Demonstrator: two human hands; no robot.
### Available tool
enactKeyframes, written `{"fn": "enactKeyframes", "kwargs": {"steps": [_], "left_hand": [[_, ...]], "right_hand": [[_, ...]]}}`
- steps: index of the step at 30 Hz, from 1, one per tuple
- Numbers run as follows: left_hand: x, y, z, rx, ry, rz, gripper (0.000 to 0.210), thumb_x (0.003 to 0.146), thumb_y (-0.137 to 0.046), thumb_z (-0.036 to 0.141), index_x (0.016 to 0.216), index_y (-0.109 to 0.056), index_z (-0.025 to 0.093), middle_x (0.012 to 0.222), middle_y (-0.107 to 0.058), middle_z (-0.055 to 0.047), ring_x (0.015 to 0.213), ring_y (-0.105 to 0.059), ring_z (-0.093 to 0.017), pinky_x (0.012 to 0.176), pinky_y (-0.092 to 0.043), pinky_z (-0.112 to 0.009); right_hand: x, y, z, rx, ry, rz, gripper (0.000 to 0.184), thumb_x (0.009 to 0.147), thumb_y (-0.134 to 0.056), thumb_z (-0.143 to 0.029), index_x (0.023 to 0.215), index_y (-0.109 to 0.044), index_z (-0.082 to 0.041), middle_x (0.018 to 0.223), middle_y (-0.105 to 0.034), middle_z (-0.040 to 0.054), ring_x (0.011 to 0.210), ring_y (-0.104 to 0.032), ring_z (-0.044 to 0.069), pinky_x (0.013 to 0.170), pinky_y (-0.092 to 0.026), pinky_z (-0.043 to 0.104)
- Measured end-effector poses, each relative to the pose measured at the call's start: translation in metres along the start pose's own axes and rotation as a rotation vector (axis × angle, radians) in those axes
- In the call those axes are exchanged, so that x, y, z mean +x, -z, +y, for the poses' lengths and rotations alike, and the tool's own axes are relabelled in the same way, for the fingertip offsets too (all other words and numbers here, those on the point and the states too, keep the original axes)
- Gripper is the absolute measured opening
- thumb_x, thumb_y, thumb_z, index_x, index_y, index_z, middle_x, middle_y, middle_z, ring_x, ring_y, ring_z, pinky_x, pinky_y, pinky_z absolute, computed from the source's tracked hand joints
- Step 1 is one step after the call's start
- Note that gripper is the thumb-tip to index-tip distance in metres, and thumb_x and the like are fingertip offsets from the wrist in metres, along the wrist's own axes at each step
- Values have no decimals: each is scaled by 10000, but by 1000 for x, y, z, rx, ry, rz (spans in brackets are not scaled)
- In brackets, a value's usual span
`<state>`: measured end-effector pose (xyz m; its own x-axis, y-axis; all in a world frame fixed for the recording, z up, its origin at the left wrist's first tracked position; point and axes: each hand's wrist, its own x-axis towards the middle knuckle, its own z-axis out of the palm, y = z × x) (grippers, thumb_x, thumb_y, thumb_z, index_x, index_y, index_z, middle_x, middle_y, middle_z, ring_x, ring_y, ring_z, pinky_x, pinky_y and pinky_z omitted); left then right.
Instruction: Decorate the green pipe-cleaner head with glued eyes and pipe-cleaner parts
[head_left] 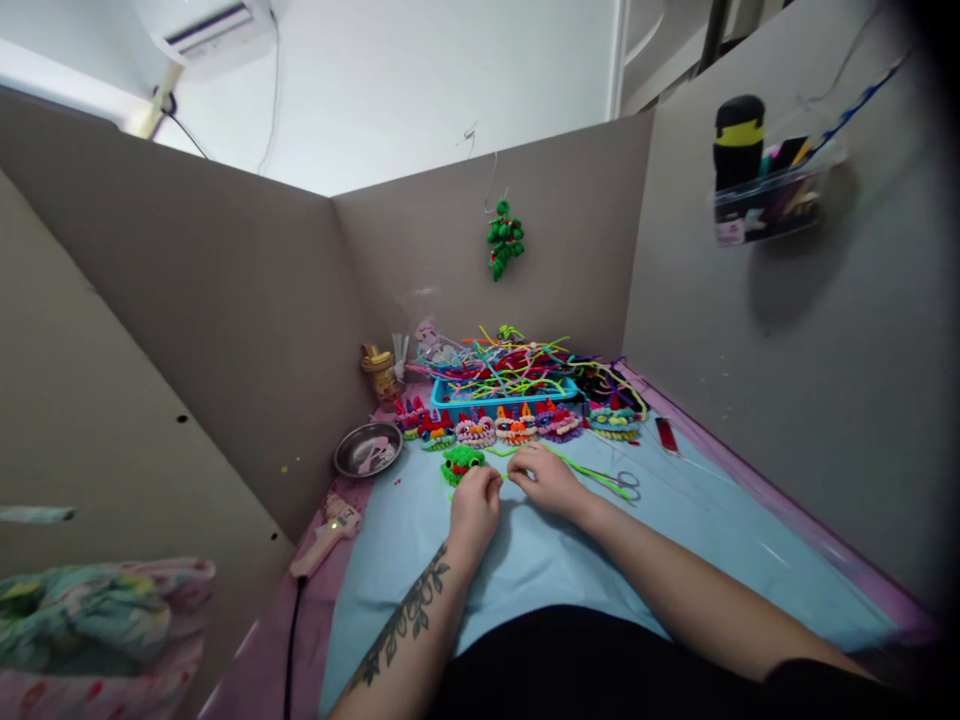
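My left hand (475, 500) is closed in a pinch, its fingertips on a short bright-green pipe cleaner (505, 477). My right hand (545, 478) pinches the same piece from the other side, the two sets of fingertips nearly meeting. Just beyond my left hand sits a green fuzzy animal head (459, 460) with round eyes and a red mouth, partly covered by that hand. More lime-green pipe cleaners (592, 472) lie beside my right hand, reaching toward a pair of scissors (625, 484).
Behind stands a row of colourful fuzzy heads (516, 427), then a blue basket (502, 408) heaped with pipe cleaners. At left are a metal bowl (346, 462) and a pink glue gun (330, 537) with a cord. Grey panels (487, 300) enclose the table; a green charm (504, 240) hangs there.
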<state>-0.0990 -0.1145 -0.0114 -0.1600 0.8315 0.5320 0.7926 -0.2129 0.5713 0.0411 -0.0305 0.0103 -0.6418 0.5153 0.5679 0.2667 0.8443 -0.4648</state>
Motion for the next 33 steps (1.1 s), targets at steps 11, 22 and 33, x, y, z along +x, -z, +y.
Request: {"fn": "enactKeyframes", "kwargs": {"steps": [11, 22, 33], "left_hand": [[3, -5, 4, -263, 166, 12, 160, 792, -509, 225, 712, -627, 152, 650, -609, -17, 608, -522, -133, 585, -377, -236], [3, -4, 11, -409, 243, 61, 190, 757, -574, 269, 834, -692, 142, 708, -684, -42, 642, -595, -157, 620, -446, -253], [4, -2, 13, -462, 246, 39, 211, 766, -535, 276, 683, -672, 138, 616, -631, -22, 589, -548, -133, 568, -407, -227]], "right_hand": [[6, -17, -2, 790, -421, 128, 165, 648, -624, -300, 577, -552, -170, 561, -507, -27, 569, -448, 123, 566, -349, 251], [7, -36, -6, 1383, -611, 207, 247, 543, -765, -308, 602, -565, -176, 616, -483, -37, 585, -431, 102, 558, -353, 235], [7, -32, -9, 1380, -666, 178, 250, 539, -758, -322, 616, -563, -186, 662, -523, -33, 598, -461, 112, 556, -369, 252]]}}
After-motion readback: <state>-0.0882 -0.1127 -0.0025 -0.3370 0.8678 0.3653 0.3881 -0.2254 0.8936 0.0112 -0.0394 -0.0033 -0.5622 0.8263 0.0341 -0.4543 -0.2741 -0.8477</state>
